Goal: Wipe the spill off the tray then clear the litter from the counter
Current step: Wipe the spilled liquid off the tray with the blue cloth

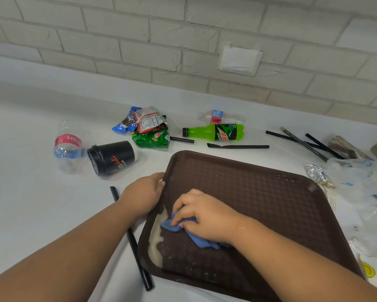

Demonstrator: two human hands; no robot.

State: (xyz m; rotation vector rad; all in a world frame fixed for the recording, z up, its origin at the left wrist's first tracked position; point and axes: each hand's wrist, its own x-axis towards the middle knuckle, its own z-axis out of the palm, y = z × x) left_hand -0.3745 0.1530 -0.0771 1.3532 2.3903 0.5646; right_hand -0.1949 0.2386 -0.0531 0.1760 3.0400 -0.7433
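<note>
A brown plastic tray (259, 192) lies on the white counter in front of me. A pale creamy spill (156, 240) runs along its left inner edge. My right hand (207, 216) presses a crumpled blue cloth (196, 236) onto the tray beside the spill. My left hand (143, 194) grips the tray's left rim. Litter lies behind the tray: a tipped black cup (112, 158), a clear water bottle (69, 144), crumpled snack wrappers (148, 127), a green soda bottle (216, 131) and several black straws (237, 146).
A long black straw (132, 238) lies along the tray's left side. A foil ball (316, 173) and clear plastic bags (362, 184) crowd the right edge, with more straws (307, 144) behind. A second crushed clear bottle (218, 116) sits near the brick wall.
</note>
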